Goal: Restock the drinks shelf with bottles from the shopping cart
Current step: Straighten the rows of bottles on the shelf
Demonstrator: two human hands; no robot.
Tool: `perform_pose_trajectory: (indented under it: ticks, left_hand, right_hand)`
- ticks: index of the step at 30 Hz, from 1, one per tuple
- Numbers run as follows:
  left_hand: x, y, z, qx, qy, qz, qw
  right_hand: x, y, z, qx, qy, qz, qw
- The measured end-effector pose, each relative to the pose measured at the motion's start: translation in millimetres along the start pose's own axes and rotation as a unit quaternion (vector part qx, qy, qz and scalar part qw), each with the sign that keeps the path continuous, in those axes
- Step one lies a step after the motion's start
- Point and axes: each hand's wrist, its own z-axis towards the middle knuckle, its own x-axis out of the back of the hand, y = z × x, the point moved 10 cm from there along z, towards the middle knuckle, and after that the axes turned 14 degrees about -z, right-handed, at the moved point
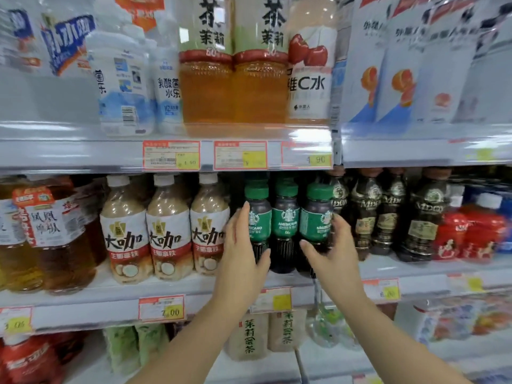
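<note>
Left hand (241, 256), fingers straight, laid against the side of the leftmost Starbucks Americano bottle (257, 217); middle bottle (285, 223) untouched; right hand (332, 253) curled round the rightmost bottle (314, 220) — hands apart, bracketing the front row of three on the middle shelf (83, 297). Probably full, stiff, moderately heavy and smooth-walled — best gripped mid-body, below the green cap (318, 191). Flat white surface, tight room: milk-coffee bottles (169, 231) just left, dark-labelled bottles (368, 217) just right. Shopping cart out of view.
</note>
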Motion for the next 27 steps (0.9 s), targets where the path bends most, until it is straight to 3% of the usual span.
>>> perform_pose_trajectory:
  ticks: [6, 12, 16, 20, 27]
  left_hand:
    - [0, 3, 2, -0.023, 0.079, 0.036, 0.996]
    - [-6, 8, 3, -0.036, 0.103, 0.098, 0.989]
    - [-6, 8, 4, -0.044, 0.083, 0.086, 0.992]
    - [-10, -6, 7, -0.006, 0.022, -0.023, 0.999]
    - [-8, -1, 5, -0.019, 0.037, 0.005, 0.999]
  right_hand:
    - [1, 6, 8, 0.007, -0.002, -0.011, 1.000]
    - [6, 10, 12, 0.011, 0.007, 0.013, 1.000]
    - [4, 12, 13, 0.018, -0.005, 0.025, 1.000]
    - [6, 10, 12, 0.035, -0.012, 0.024, 0.999]
    - [5, 10, 11, 0.035, -0.011, 0.019, 0.999]
